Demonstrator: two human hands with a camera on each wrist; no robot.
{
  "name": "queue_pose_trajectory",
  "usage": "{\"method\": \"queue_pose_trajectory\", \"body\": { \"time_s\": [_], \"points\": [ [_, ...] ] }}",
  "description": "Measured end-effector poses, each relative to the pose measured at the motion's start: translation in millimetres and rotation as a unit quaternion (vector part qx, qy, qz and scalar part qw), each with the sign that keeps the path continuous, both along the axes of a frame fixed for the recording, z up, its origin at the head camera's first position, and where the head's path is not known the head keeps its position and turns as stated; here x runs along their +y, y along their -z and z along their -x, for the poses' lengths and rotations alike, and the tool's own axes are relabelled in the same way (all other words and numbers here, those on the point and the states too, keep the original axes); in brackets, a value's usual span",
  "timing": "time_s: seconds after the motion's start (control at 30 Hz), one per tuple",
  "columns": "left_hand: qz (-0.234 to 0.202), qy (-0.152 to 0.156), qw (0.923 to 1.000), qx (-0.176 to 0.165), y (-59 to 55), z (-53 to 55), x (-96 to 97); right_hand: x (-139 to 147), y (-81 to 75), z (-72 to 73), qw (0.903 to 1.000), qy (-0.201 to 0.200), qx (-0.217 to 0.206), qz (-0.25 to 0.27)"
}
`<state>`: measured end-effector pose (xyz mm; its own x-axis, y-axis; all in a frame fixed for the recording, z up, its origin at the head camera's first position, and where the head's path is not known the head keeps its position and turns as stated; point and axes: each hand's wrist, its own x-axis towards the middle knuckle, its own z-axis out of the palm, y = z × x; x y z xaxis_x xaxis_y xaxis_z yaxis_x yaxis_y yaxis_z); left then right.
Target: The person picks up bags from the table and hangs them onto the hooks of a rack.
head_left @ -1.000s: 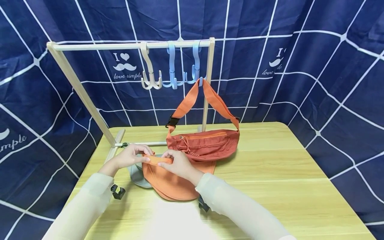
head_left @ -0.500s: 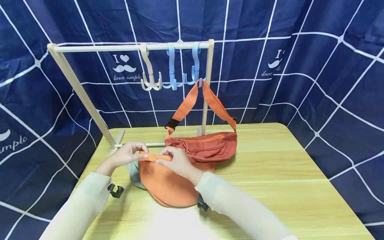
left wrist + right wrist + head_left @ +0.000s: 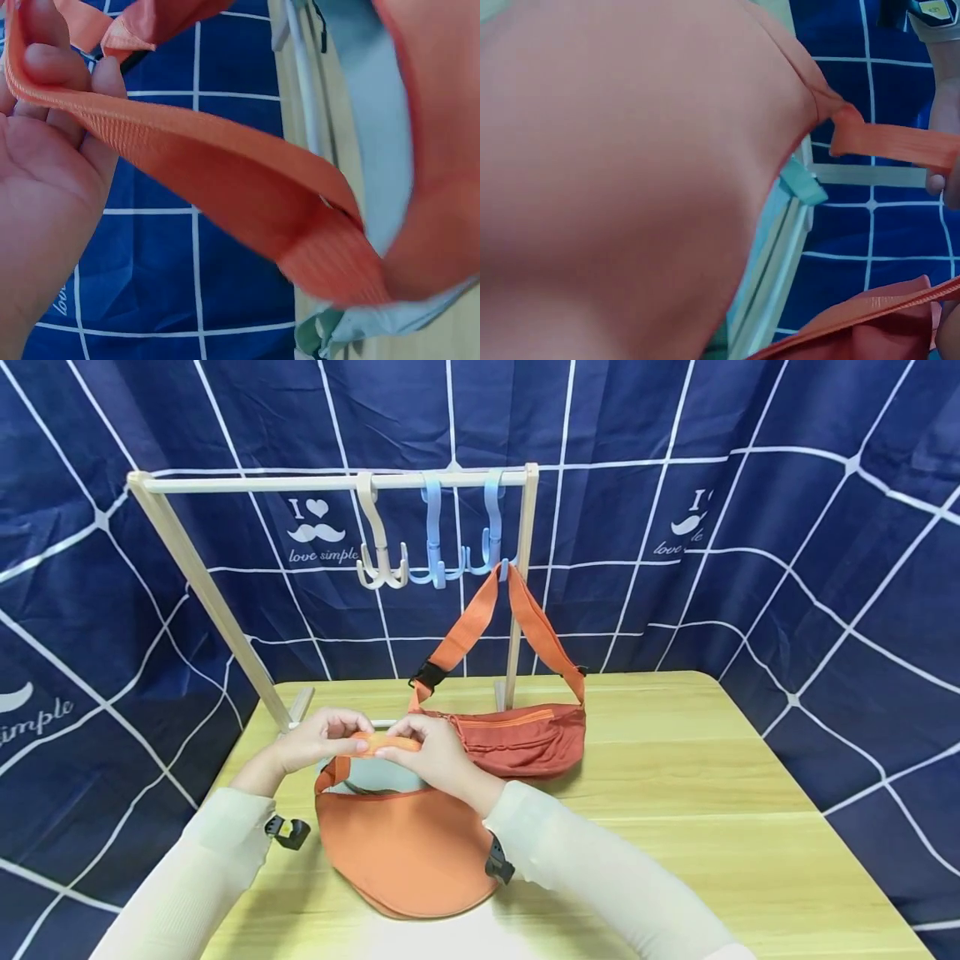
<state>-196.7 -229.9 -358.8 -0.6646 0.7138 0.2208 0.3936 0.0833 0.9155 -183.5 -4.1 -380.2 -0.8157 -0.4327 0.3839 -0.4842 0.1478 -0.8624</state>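
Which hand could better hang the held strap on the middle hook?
Probably the right hand: it pinches the strap and looks nearly below the middle hook; the left hand is farther left.

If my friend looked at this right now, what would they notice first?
Probably the big orange half-moon at the lower middle of the head view, its strap held above it by the left hand and right hand. Next, the red bag to its right, hung from the rightmost blue hook. Behind everything is a dark blue curtain with white lines.
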Motion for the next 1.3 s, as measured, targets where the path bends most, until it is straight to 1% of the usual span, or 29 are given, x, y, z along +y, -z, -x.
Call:
{"method": "queue_pose_trajectory", "body": {
  "time_s": [0.07,0.13,0.27,0.37,0.47,0.53,0.63,0.7,0.77,0.87,0.93,1.07,1.2,1.3],
  "points": [
    [-0.006,0.014,0.9999,-0.005,-3.8,-0.7,2.2,-1.9,-3.8,-0.6,1.0,0.0,-0.001,0.002],
    [-0.012,0.02,0.9997,-0.007,-7.4,-1.9,4.1,-3.2,-7.2,-1.4,1.0,0.002,-0.002,0.0],
    [-0.012,0.017,0.9998,-0.005,-14.4,-5.1,5.2,-5.8,-12.7,-2.6,1.0,-0.002,-0.009,0.002],
    [-0.015,0.014,0.9998,-0.004,-18.4,-6.6,4.5,-7.8,-16.5,-2.7,0.9999,-0.006,-0.006,0.009],
    [-0.021,0.008,0.9997,0.013,-21.6,-6.8,2.8,-9.8,-20.4,-2.2,0.9997,-0.01,0.003,0.021],
    [-0.024,0.005,0.9993,0.03,-23.5,-6.5,1.4,-11.0,-23.7,-2.2,0.9996,-0.011,0.01,0.024],
    [-0.027,-0.003,0.9975,0.064,-26.6,-6.2,-0.6,-12.9,-28.5,-1.9,0.9995,-0.015,0.012,0.025],
    [-0.03,-0.007,0.9969,0.073,-29.1,-6.7,-2.1,-13.7,-32.5,-2.6,0.9995,-0.019,0.008,0.023],
    [-0.034,-0.009,0.9965,0.075,-31.8,-7.6,-3.6,-14.7,-36.0,-2.9,0.9995,-0.024,-0.002,0.021],
    [-0.041,-0.009,0.9968,0.068,-36.3,-9.2,-6.6,-15.8,-42.4,-4.0,0.9989,-0.035,-0.023,0.021],
    [-0.049,-0.012,0.9961,0.073,-40.2,-10.2,-9.0,-16.6,-46.5,-4.2,0.9985,-0.04,-0.031,0.02],
    [-0.07,-0.019,0.994,0.082,-48.2,-11.9,-15.2,-17.5,-55.0,-4.2,0.9977,-0.052,-0.034,0.027],
    [-0.088,-0.021,0.9928,0.078,-55.2,-14.2,-20.4,-16.7,-61.8,-3.2,0.9967,-0.062,-0.034,0.039],
    [-0.095,-0.026,0.9916,0.083,-59.3,-15.9,-23.2,-16.0,-65.7,-2.2,0.9966,-0.068,-0.029,0.037]
  ]
}}
